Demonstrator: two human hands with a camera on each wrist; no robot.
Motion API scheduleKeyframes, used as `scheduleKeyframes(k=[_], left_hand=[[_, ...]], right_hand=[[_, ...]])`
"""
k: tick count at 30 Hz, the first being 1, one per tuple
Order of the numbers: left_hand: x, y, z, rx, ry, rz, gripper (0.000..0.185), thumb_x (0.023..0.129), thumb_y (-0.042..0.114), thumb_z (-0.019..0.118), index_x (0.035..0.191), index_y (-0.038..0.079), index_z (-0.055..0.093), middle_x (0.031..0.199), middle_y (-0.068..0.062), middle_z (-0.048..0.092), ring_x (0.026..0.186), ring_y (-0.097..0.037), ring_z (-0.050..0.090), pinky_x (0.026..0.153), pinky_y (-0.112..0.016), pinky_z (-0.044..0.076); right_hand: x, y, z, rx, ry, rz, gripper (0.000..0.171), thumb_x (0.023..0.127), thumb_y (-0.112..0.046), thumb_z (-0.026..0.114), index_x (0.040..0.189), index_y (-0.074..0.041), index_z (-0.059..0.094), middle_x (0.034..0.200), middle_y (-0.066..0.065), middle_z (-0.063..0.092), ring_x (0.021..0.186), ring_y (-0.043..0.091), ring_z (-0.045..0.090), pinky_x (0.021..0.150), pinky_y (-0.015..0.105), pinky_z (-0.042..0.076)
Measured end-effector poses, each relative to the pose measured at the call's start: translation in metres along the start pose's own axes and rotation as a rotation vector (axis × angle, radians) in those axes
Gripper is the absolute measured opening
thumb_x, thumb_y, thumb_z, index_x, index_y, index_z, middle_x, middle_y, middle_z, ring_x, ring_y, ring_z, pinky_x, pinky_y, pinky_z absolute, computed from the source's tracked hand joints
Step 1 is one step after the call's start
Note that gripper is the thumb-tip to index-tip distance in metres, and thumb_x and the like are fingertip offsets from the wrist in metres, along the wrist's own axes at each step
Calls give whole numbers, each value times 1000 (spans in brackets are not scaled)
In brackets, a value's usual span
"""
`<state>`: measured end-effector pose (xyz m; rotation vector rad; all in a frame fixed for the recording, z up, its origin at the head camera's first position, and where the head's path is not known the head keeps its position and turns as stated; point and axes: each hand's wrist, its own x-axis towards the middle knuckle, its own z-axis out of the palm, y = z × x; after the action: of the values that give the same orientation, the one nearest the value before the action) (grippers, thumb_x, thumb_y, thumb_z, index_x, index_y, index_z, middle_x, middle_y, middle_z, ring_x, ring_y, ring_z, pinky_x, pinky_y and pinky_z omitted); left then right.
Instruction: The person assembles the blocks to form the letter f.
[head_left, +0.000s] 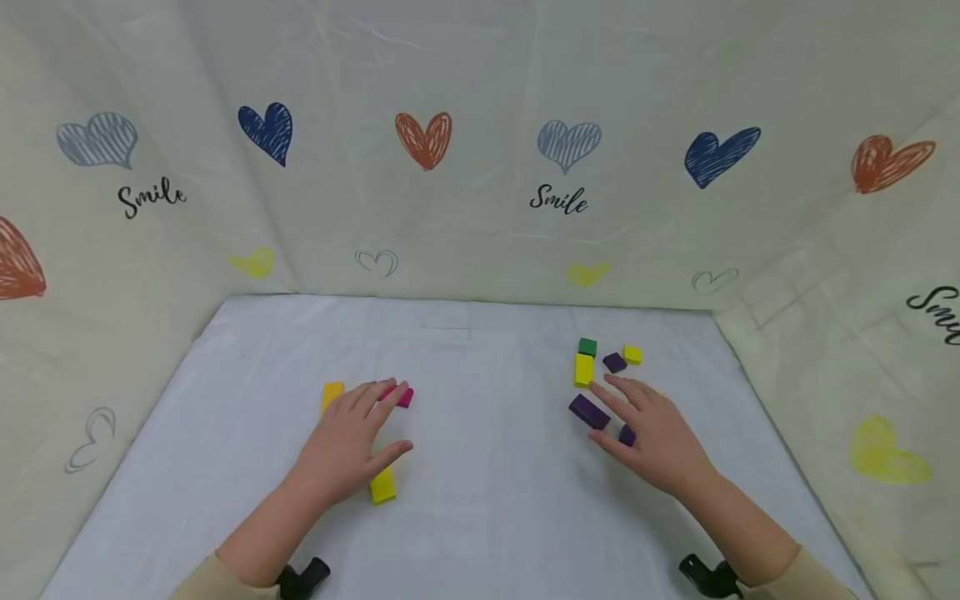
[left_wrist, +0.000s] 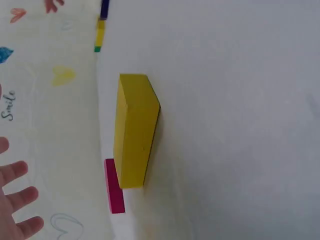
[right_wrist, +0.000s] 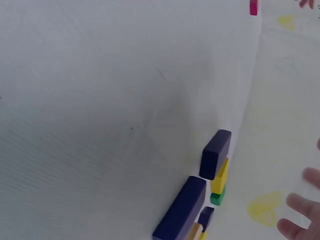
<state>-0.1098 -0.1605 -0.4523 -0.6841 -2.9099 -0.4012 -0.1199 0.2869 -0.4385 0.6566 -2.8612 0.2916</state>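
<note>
In the head view my left hand (head_left: 345, 446), fingers spread, overlaps an orange block (head_left: 332, 395), a magenta block (head_left: 405, 398) and a yellow block (head_left: 383, 487). The left wrist view shows that yellow block (left_wrist: 132, 135) large, with the magenta block (left_wrist: 115, 190) behind it. My right hand (head_left: 651, 429) holds nothing, its fingers extended above the right cluster. Near its fingertips are a purple block (head_left: 588, 412) and an upright-lying yellow block (head_left: 583, 372). Another purple block (head_left: 627, 435) is partly hidden under this hand. In the right wrist view, a tan block (right_wrist: 194, 232) shows beside the long purple block (right_wrist: 181, 212).
Farther back in the right cluster lie a green block (head_left: 587, 347), a small purple block (head_left: 615, 362) and a small yellow block (head_left: 632, 355). A white cloth (head_left: 495, 467) covers the table. Behind it hangs a pale curtain (head_left: 480, 233) printed with hearts.
</note>
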Motion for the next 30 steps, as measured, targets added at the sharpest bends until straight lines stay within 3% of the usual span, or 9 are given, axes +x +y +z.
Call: scheduleKeyframes(k=[6, 11, 16, 25, 30], left_hand=[[14, 26, 13, -298, -42, -135, 77, 93, 64, 53, 157, 27, 29, 149, 2, 46, 137, -22, 41, 110, -49, 37], [39, 60, 25, -440, -97, -193, 78, 92, 60, 59, 156, 26, 31, 136, 1, 55, 122, -18, 54, 100, -40, 49], [64, 90, 43, -490, -144, -185, 75, 92, 52, 64, 155, 22, 36, 128, -3, 58, 109, -16, 59, 92, -36, 52], [106, 133, 82, -566, -187, -217, 71, 91, 47, 69, 151, 18, 43, 112, -1, 63, 86, -11, 56, 76, -28, 51], [127, 155, 105, -555, -205, -226, 71, 90, 47, 70, 150, 18, 46, 107, 4, 63, 85, -9, 55, 79, -27, 51]], right_hand=[[2, 6, 3, 116, -87, 131, 57, 95, -42, 65, 146, -21, 51, 139, 13, 55, 128, 38, 47, 104, 60, 38], [6, 12, 4, 201, -173, 236, 49, 98, -36, 61, 145, -22, 53, 136, 15, 56, 125, 39, 50, 99, 61, 43], [15, 19, 8, 253, -243, 257, 48, 100, -37, 59, 144, -21, 54, 130, 11, 61, 112, 34, 59, 90, 55, 51], [26, 26, 15, 292, -291, 272, 43, 99, -32, 60, 140, -18, 58, 123, 6, 63, 103, 25, 59, 84, 47, 52], [31, 30, 18, 304, -313, 293, 41, 99, -29, 62, 138, -16, 61, 116, 5, 64, 95, 21, 59, 81, 42, 53]])
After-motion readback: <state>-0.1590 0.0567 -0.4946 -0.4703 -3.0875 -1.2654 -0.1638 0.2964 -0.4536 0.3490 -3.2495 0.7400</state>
